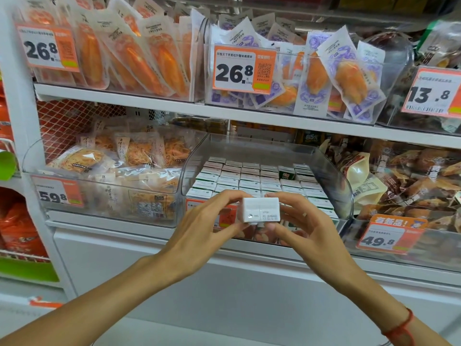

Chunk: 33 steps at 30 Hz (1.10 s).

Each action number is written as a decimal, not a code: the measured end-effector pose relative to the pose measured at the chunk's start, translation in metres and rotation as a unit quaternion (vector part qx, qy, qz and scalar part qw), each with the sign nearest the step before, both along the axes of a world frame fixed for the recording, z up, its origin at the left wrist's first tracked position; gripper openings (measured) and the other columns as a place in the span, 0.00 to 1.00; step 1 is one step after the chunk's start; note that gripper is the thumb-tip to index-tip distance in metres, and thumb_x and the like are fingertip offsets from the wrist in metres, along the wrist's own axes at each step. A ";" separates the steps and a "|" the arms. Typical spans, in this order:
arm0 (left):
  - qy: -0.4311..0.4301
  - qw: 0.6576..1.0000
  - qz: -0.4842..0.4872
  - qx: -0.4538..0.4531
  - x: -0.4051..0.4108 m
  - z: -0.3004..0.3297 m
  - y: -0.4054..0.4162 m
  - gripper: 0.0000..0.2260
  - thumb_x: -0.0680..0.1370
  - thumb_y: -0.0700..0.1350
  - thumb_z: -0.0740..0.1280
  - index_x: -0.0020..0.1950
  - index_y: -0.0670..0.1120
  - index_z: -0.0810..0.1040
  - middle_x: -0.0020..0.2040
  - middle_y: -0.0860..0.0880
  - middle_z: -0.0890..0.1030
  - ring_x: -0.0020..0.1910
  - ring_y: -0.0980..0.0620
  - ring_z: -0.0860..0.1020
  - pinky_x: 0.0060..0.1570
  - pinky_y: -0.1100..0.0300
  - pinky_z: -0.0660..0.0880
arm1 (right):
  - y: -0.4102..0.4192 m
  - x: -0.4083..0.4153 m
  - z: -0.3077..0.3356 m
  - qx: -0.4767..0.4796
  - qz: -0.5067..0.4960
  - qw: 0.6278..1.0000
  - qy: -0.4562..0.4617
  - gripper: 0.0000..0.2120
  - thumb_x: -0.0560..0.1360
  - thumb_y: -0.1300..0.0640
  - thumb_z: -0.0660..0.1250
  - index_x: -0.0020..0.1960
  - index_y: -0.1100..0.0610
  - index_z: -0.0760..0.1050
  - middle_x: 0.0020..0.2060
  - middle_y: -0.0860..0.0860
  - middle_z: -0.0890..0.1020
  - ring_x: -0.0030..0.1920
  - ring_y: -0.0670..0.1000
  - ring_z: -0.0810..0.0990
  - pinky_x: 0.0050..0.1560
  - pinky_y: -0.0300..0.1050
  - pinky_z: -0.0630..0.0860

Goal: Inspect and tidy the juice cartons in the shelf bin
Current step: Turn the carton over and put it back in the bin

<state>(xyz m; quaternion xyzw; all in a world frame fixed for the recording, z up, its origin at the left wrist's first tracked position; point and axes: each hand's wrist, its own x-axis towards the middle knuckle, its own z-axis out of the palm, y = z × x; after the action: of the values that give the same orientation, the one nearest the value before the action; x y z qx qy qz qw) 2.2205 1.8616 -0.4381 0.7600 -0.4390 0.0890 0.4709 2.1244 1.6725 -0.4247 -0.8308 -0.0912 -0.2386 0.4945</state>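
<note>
Inspection looks under way: left hand [199, 226] and right hand [299, 226] pinch one juice carton [260, 210] between fingertips, held in front of the clear shelf bin [331, 176], printed end upward. Remaining cartons [249, 178] sit in mostly neat rows; one dark carton [286, 174] stands out, likely needing straightening.

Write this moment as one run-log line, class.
phase: inspecting | left hand: holds juice carton | right hand: holds same carton | printed end faces camera | clear bin: rows of cartons
</note>
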 end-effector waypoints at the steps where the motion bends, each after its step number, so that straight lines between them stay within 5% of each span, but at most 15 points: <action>1: 0.004 1.000 -0.002 0.000 -0.001 0.001 0.000 0.20 0.74 0.56 0.66 0.64 0.67 0.67 0.60 0.72 0.74 0.62 0.66 0.73 0.57 0.73 0.72 | 0.000 -0.001 0.000 -0.003 -0.004 1.000 -0.006 0.19 0.70 0.50 0.70 0.61 0.43 0.74 0.57 0.33 0.80 0.61 0.36 0.76 0.51 0.27 0.74; 9: 0.114 0.993 -0.032 -0.016 -0.009 0.003 -0.003 0.21 0.77 0.53 0.68 0.68 0.65 0.67 0.63 0.64 0.77 0.61 0.66 0.75 0.59 0.65 0.75 | 0.006 0.001 -0.001 0.023 -0.035 0.999 -0.014 0.16 0.71 0.45 0.67 0.59 0.38 0.74 0.50 0.34 0.82 0.53 0.40 0.81 0.45 0.33 0.78; 13: 0.238 0.968 -0.028 -0.070 -0.020 0.006 -0.003 0.18 0.77 0.53 0.68 0.63 0.70 0.68 0.55 0.58 0.83 0.51 0.60 0.82 0.49 0.64 0.79 | 0.005 0.001 -0.003 0.093 0.000 0.995 0.034 0.20 0.72 0.47 0.65 0.63 0.39 0.71 0.47 0.42 0.85 0.50 0.44 0.84 0.42 0.34 0.79; 16: 0.350 0.931 -0.025 -0.101 -0.021 0.010 0.000 0.13 0.79 0.51 0.66 0.61 0.63 0.72 0.49 0.53 0.86 0.49 0.55 0.84 0.49 0.59 0.81 | 0.007 -0.001 -0.002 0.080 0.034 0.994 0.069 0.22 0.71 0.44 0.65 0.65 0.38 0.71 0.50 0.38 0.84 0.53 0.42 0.83 0.46 0.35 0.79; 19: 0.464 0.877 -0.007 -0.126 -0.017 0.012 0.001 0.10 0.79 0.51 0.66 0.61 0.57 0.75 0.45 0.49 0.87 0.43 0.53 0.85 0.38 0.63 0.81 | 0.009 -0.002 0.000 0.072 0.042 0.991 0.100 0.21 0.70 0.40 0.65 0.63 0.36 0.74 0.53 0.33 0.82 0.54 0.39 0.81 0.47 0.33 0.78; 27: 0.672 0.729 -0.031 -0.128 -0.009 -0.001 0.004 0.15 0.75 0.52 0.71 0.59 0.47 0.78 0.48 0.41 0.86 0.40 0.52 0.85 0.36 0.58 0.83 | 0.010 0.003 -0.005 0.091 0.001 0.982 0.164 0.18 0.69 0.36 0.64 0.50 0.45 0.84 0.45 0.45 0.86 0.46 0.43 0.84 0.48 0.36 0.80; 33: 0.705 0.700 -0.015 -0.115 -0.005 -0.007 0.006 0.20 0.75 0.51 0.71 0.65 0.48 0.77 0.50 0.41 0.85 0.39 0.51 0.85 0.34 0.57 0.82 | 0.012 0.007 -0.008 0.110 -0.012 0.968 0.224 0.18 0.68 0.37 0.65 0.47 0.47 0.84 0.42 0.47 0.87 0.45 0.45 0.85 0.46 0.37 0.81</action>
<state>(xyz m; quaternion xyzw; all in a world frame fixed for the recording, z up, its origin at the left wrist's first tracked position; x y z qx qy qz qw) 2.2154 1.8679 -0.4456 0.5334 0.0234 -0.4303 0.7279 2.1318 1.6843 -0.4328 -0.8049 0.0586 -0.0604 0.5875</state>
